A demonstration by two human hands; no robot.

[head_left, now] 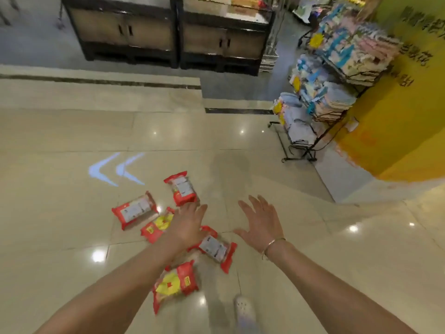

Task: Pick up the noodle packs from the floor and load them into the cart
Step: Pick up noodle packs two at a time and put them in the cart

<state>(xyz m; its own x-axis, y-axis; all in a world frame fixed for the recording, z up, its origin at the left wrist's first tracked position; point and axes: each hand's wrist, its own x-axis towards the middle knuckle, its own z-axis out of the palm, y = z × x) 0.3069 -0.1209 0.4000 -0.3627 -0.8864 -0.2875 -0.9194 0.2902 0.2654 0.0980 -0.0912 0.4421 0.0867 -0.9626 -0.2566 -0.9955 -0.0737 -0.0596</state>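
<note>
Both hands empty: left hand (187,225) and right hand (261,221) splayed wide above the packs (177,231). I count five on the floor (72,213), clustered at six o'clock, none lifted yet. No cart in view, so I'd judge loading hasn't begun. Towel rack (337,75) sits at two o'clock, cabinets (166,32) at twelve.

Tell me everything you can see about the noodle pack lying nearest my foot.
The nearest noodle pack is a soft, glossy plastic packet, red with a yellow patch and a small yellow label on its face. It lies flat on the floor, tilted diagonally, looking puffy and sealed. The left forearm passes over its upper left corner in the view. Neither hand holds it, and it seems apart from the other packs. The print is too blurred to read.
</note>
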